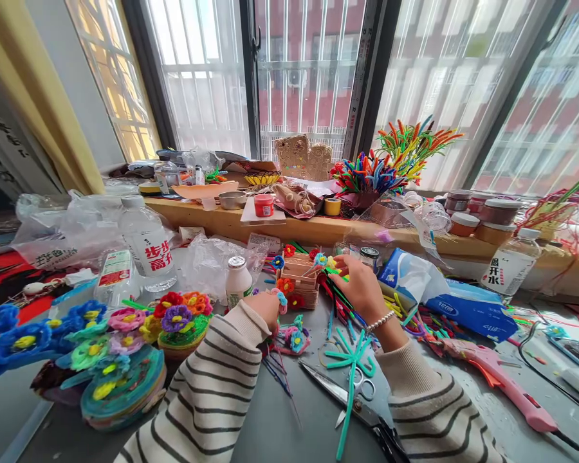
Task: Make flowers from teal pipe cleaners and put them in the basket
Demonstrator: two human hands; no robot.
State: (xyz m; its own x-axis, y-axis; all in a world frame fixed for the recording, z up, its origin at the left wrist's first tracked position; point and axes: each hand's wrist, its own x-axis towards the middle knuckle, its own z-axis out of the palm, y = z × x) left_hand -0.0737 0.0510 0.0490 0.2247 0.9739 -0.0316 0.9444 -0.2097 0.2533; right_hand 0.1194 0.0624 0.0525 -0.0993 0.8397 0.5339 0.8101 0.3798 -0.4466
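My left hand (265,307) is closed around a small pipe-cleaner flower (280,299) with a pink and blue head, just left of a little wooden stick crate (299,276) decorated with flowers. My right hand (359,283) reaches into a heap of coloured pipe cleaners (335,292) beside the crate, fingers curled and pinching among them; what they grip is hidden. A teal pipe-cleaner stem with leaves (350,376) lies in front of me across the scissors (352,402). Another small flower (296,339) lies between my arms.
Finished flower baskets (123,366) crowd the left. Bottles (147,244) and plastic bags stand behind them. A pink glue gun (504,382) and a blue tissue pack (463,308) lie at right. The windowsill (318,228) holds jars, tape and upright pipe-cleaner bunches (390,161).
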